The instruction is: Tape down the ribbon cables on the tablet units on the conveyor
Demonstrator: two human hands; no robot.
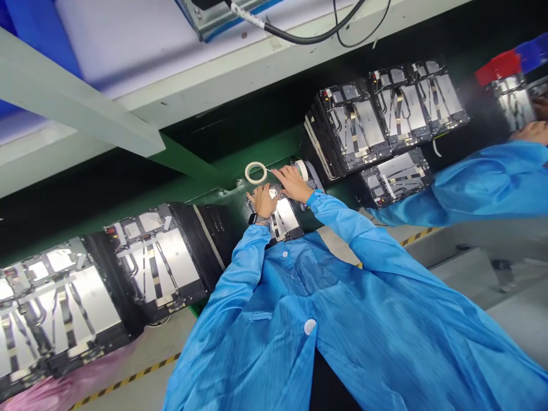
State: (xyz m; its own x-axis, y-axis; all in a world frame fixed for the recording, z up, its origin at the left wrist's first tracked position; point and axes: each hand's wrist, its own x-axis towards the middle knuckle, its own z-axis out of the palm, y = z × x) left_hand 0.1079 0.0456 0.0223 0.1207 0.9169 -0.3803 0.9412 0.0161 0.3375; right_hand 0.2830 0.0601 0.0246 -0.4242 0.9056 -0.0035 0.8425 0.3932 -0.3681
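In front of my blue smock lies an electronic panel [286, 214] with a silver metal plate, dark edges and ribbon-like strips. My left hand [264, 200], with a watch at the wrist, rests on its upper left part, fingers spread. My right hand [292, 181] reaches over the panel's upper edge, its fingers stretched toward a roll of cream tape [256, 173] lying flat on the green bench. Whether a small piece of tape is under those fingers is too small to tell. Beside the right hand stands a white tape roll [302, 170] in a grey dispenser [314, 177].
Stacks of similar panels stand at the right [357, 128] and at the left [156, 262]. Another panel [397, 177] lies near a co-worker's blue sleeve [492, 177]. Overhead runs a white shelf beam [240, 74] with a black cable [299, 39]. Pink fabric [55, 391] shows lower left.
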